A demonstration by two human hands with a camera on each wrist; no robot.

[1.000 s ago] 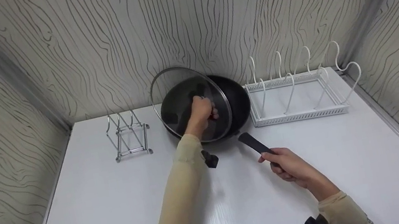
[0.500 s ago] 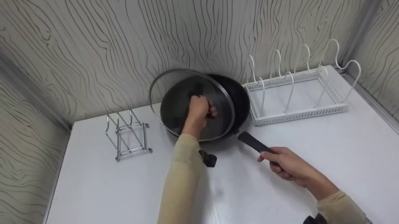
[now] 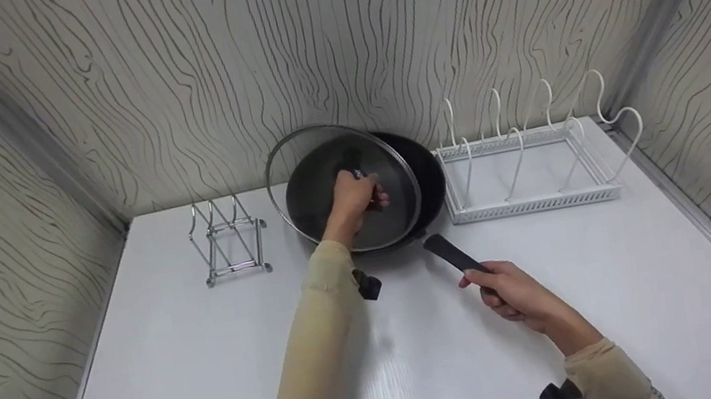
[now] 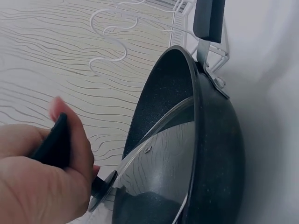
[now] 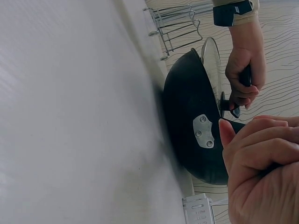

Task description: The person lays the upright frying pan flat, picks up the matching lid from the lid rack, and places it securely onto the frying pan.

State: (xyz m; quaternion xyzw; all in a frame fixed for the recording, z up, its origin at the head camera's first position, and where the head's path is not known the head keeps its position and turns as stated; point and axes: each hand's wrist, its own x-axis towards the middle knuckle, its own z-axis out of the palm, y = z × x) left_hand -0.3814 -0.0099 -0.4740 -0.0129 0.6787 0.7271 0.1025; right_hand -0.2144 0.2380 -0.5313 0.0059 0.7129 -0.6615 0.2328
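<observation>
A dark wok (image 3: 428,176) stands on the white table against the back wall, its long black handle (image 3: 453,255) pointing toward the front right. My right hand (image 3: 514,292) grips the end of that handle. Over the wok's left part lies a glass lid (image 3: 395,218) with a metal rim, tilted and partly inside the wok in the left wrist view. My left hand (image 3: 355,196) has its fingers curled round the black lid knob (image 4: 56,144). In the right wrist view the wok's riveted handle bracket (image 5: 203,132) shows beside my right fingers.
A small chrome wire rack (image 3: 233,243) stands on the table to the left of the wok. Close on its right is a white rack (image 3: 535,204) with tall curved wire dividers. Wood-patterned walls (image 3: 327,36) enclose the table at the back and sides.
The lid has shifted slightly to the right and down over the wok, with my left hand holding its knob. My right hand stays on the wok handle.
</observation>
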